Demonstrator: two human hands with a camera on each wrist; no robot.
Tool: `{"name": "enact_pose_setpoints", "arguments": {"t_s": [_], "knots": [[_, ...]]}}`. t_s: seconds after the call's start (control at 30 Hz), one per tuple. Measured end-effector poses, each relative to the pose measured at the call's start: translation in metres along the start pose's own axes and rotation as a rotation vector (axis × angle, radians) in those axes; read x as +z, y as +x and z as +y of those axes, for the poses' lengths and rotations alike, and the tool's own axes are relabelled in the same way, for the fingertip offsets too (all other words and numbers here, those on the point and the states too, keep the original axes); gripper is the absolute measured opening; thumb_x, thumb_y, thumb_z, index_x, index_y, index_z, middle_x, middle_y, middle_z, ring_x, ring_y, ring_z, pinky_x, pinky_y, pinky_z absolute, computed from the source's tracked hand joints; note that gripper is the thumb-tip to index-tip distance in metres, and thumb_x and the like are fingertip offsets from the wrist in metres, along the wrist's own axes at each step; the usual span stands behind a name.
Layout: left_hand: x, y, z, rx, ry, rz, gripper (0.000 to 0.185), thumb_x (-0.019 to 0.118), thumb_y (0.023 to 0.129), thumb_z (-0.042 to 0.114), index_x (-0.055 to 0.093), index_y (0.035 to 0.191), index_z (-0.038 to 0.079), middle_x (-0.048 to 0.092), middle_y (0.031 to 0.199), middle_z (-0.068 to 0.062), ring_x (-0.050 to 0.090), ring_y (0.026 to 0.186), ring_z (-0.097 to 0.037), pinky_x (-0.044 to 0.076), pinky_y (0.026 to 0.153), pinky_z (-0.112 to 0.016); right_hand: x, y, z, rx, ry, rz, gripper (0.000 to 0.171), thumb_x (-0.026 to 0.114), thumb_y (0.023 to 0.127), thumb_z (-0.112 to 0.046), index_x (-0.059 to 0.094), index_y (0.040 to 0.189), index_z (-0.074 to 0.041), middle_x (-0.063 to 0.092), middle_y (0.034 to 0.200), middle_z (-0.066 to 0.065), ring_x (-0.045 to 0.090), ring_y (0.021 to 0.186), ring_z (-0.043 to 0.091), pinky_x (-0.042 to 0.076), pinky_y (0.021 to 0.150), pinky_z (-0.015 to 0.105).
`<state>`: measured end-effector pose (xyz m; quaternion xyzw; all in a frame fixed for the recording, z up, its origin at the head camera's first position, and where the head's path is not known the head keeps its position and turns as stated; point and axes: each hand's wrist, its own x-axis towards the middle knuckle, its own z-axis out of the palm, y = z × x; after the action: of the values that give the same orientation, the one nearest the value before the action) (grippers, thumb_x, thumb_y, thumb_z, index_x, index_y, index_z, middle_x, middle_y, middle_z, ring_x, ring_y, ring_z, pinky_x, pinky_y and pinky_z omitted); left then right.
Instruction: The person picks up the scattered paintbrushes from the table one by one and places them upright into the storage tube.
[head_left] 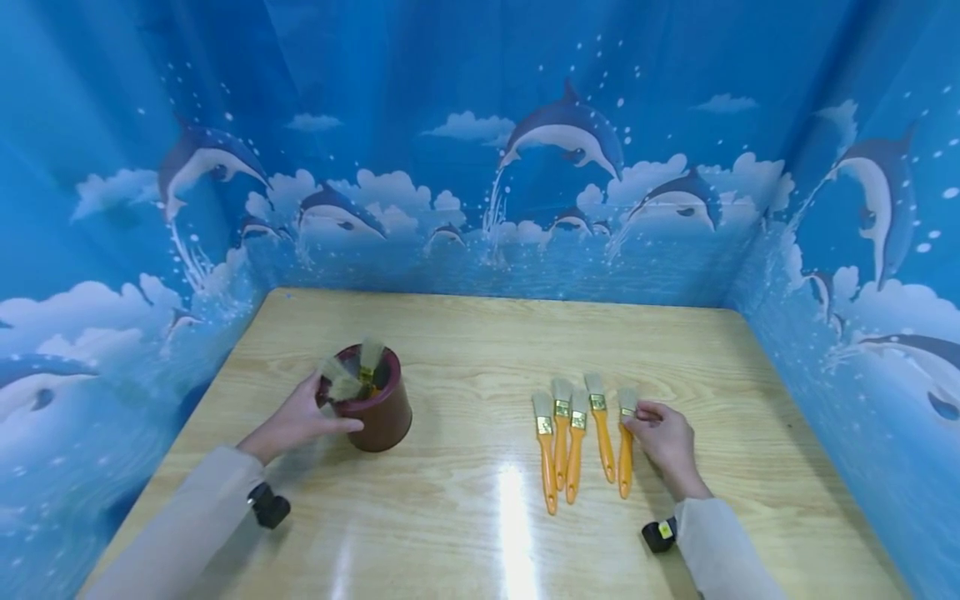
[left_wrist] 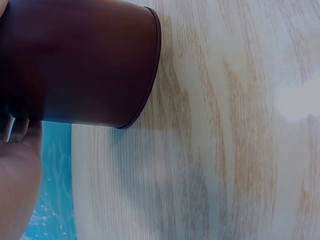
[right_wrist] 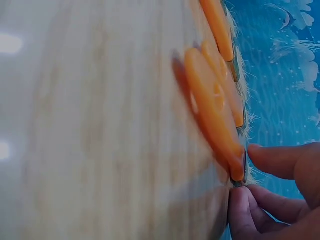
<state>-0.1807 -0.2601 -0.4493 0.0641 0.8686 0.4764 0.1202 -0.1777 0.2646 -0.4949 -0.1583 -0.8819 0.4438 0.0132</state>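
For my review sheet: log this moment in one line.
left hand holds brown cup | right hand pinches rightmost brush at ferrule | four brushes lie beside

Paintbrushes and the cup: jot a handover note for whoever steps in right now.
Left hand grips the dark red cup, which stands upright on the wooden table.
Right hand pinches the rightmost paintbrush at its ferrule; the brush still lies on the table.
Done: two brushes stand in the cup, bristles up.
Left: five orange-handled brushes lie in a row.
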Motion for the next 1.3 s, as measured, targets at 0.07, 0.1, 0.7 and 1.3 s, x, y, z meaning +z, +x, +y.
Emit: {"name": "enact_pose_setpoints", "arguments": {"t_s": [0.07, 0.1, 0.7, 1.3], "knots": [[0.000, 0.000, 0.000, 0.003, -0.004, 0.003, 0.106, 0.082, 0.074, 0.035, 0.016, 0.151, 0.002, 0.030, 0.148, -0.027, 0.031, 0.135, -0.046, 0.030, 0.109, -0.057, 0.001, 0.001, 0.000, -0.027, -0.050, 0.012, 0.044, 0.073, 0.082, -0.015, 0.062, 0.119, 0.007, 0.068, 0.103, 0.018, 0.060, 0.081, 0.010, 0.046, 0.062, 0.011], [0.000, -0.001, 0.000, 0.007, -0.004, 0.001, 0.106, 0.082, 0.075, 0.035, 0.016, 0.151, 0.002, 0.031, 0.148, -0.027, 0.031, 0.135, -0.046, 0.031, 0.109, -0.057, 0.001, 0.002, 0.000, -0.034, -0.069, 0.013, 0.043, 0.073, 0.082, -0.015, 0.063, 0.118, 0.007, 0.068, 0.100, 0.017, 0.059, 0.079, 0.010, 0.046, 0.062, 0.012], [0.000, -0.001, 0.003, -0.005, 0.030, 0.004, 0.106, 0.083, 0.073, 0.037, 0.019, 0.149, 0.000, 0.033, 0.146, -0.027, 0.033, 0.134, -0.046, 0.032, 0.109, -0.057, -0.003, 0.005, -0.003, 0.052, -0.066, -0.119, 0.041, 0.066, 0.087, -0.013, 0.059, 0.121, 0.007, 0.062, 0.097, 0.015, 0.057, 0.080, 0.018, 0.050, 0.059, 0.021], [0.000, 0.002, -0.002, -0.027, 0.019, -0.003, 0.109, 0.083, 0.072, 0.040, 0.017, 0.151, 0.002, 0.031, 0.148, -0.026, 0.030, 0.136, -0.045, 0.031, 0.109, -0.058, -0.012, 0.011, -0.032, 0.041, 0.060, -0.120, 0.041, 0.063, 0.091, -0.017, 0.057, 0.122, 0.008, 0.063, 0.103, 0.015, 0.058, 0.078, 0.008, 0.054, 0.066, 0.018]]}}
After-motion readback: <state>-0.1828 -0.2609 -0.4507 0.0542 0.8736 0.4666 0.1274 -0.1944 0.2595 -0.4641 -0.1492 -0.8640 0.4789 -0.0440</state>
